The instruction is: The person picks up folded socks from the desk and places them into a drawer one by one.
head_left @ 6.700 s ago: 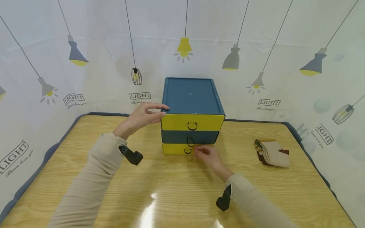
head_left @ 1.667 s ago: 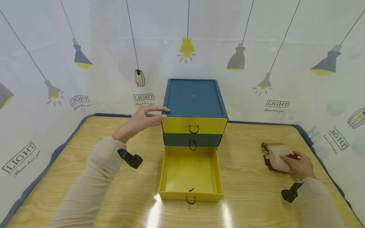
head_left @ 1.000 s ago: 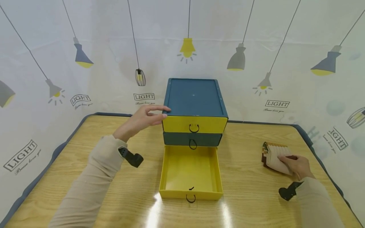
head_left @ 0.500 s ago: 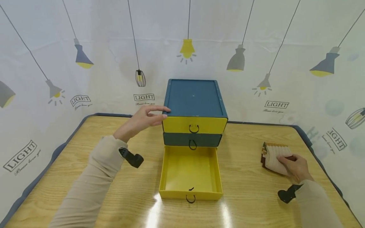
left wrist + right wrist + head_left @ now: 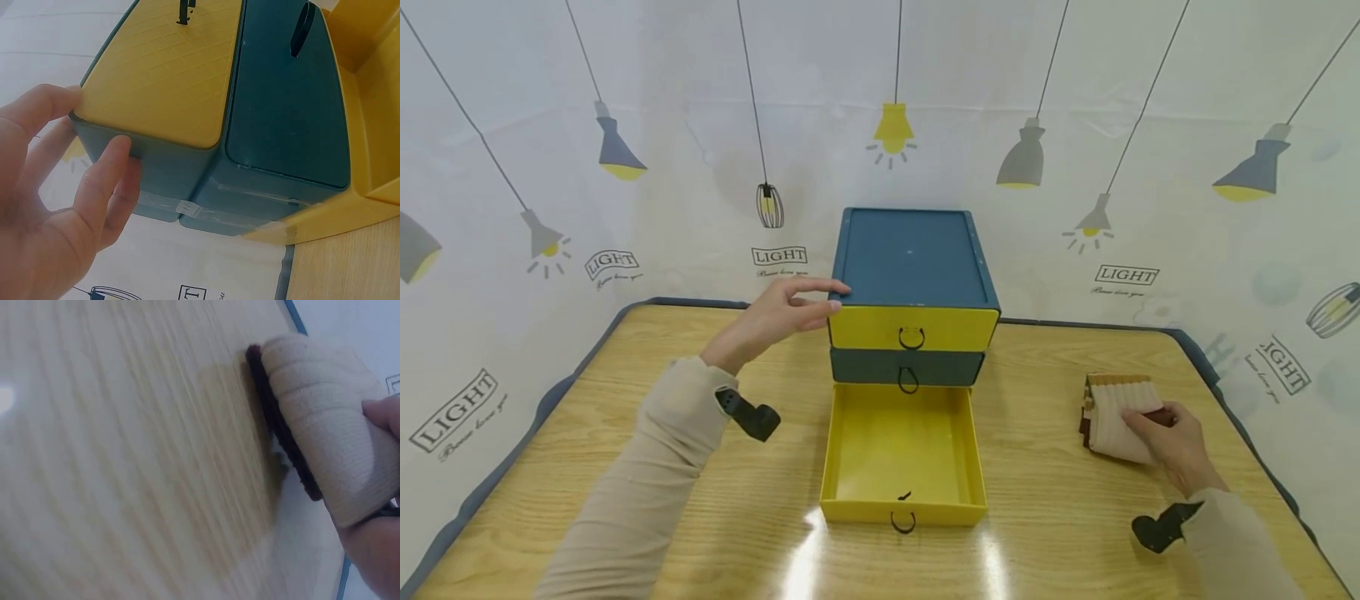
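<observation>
Wood-grain surface (image 5: 625,433) is backed by a lamp-printed curtain (image 5: 1150,125); at its middle stands a drawer box (image 5: 912,267), bottom drawer (image 5: 902,454) pulled out. Left hand (image 5: 771,319), fingers straight, rests on the box's upper left corner. Right of the box, folded socks (image 5: 1116,414) are gripped by the right hand (image 5: 1176,446)
</observation>
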`<move>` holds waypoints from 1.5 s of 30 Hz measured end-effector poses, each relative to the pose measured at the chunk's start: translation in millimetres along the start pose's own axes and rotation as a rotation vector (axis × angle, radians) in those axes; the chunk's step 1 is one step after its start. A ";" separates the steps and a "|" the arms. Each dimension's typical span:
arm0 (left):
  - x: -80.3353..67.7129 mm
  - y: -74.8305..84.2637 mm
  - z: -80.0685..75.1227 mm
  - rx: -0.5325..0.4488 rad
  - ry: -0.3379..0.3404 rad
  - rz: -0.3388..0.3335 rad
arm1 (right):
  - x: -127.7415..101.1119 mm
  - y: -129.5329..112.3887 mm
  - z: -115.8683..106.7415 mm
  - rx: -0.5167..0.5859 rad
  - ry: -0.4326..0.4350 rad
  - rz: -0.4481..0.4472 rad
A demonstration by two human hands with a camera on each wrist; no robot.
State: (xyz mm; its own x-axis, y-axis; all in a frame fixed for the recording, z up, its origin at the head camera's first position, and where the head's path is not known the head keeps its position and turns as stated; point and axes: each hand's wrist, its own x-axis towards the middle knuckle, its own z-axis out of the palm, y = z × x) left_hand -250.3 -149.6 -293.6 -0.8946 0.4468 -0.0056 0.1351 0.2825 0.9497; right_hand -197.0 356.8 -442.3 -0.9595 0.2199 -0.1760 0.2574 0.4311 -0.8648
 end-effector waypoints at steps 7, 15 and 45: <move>-0.3 1.1 1.4 -0.001 0.002 -0.002 | -14.4 -12.6 6.6 0.090 -0.003 -0.047; -0.6 0.2 0.0 -0.011 0.000 0.008 | -39.5 -49.1 18.4 0.187 -0.138 -0.064; 1.6 3.1 2.0 -0.004 -0.012 0.002 | -85.9 -127.1 133.5 0.365 -0.624 0.104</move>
State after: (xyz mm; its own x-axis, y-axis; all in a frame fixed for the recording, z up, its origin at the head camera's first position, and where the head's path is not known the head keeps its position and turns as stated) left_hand -250.4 -146.3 -291.3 -0.8893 0.4572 -0.0072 0.1355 0.2784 0.9509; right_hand -162.5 166.3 -380.1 -0.8468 -0.3425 -0.4069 0.4007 0.0921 -0.9116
